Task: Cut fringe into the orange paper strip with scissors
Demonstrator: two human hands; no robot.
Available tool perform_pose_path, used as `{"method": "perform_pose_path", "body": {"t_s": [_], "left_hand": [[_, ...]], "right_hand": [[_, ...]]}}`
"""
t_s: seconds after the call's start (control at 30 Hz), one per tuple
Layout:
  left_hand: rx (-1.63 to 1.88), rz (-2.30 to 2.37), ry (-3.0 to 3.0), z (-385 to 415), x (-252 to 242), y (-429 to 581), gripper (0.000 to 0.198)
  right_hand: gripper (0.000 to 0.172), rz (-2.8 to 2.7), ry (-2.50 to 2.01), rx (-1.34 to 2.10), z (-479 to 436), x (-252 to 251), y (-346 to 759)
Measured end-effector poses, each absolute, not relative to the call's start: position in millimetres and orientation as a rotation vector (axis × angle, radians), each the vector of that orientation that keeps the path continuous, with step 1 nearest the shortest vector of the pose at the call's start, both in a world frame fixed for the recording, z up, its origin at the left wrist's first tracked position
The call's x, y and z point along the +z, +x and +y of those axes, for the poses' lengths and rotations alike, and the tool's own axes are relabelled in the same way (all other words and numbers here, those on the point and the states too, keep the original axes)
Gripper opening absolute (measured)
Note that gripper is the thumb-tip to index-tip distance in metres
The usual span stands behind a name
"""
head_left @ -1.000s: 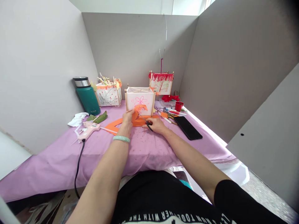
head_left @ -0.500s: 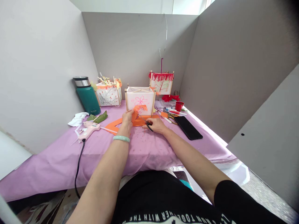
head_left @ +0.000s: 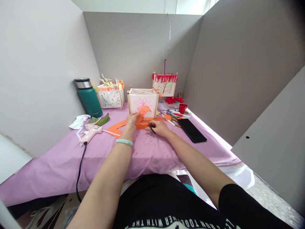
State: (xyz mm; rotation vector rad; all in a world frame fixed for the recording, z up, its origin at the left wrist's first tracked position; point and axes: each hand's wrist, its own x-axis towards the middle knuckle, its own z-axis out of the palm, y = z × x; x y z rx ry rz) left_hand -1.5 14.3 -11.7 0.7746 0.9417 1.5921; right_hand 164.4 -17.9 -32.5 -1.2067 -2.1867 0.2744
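Note:
My left hand (head_left: 130, 122) pinches a strip of orange paper (head_left: 142, 112) whose upper edge is cut into a fringe and curls up in front of the white box lantern (head_left: 143, 100). My right hand (head_left: 160, 127) is closed on small black scissors (head_left: 150, 124), whose blades point up-left into the strip. More orange paper (head_left: 116, 128) lies flat on the purple cloth under both hands. A green bangle sits on my left wrist.
A pink glue gun (head_left: 90, 132) with a black cord lies left of my hands. A teal flask (head_left: 88, 97), a box of sticks (head_left: 111, 95) and a red-fringed lantern (head_left: 165, 84) stand behind. A black phone (head_left: 191, 130), pens and a red cup (head_left: 182, 108) lie at right. Grey partitions surround the table (head_left: 47, 171).
The fringed end of the orange strip has lifted a little higher, and the scissors have shifted slightly along it. Both arms stay in place.

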Motion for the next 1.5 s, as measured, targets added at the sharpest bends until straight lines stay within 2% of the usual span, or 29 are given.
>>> {"method": "perform_pose_path", "body": {"t_s": [0.37,1.5], "left_hand": [[1.606,0.908,0.781,20.7,-16.5,-2.5,0.011],[1.508,0.883,0.858,15.1,-15.0,-0.3,0.006]], "right_hand": [[0.038,-2.203,-1.223,0.216,-14.3,-35.3,164.4],[0.039,-2.175,-1.237,0.207,-14.7,-34.9,164.0]]}}
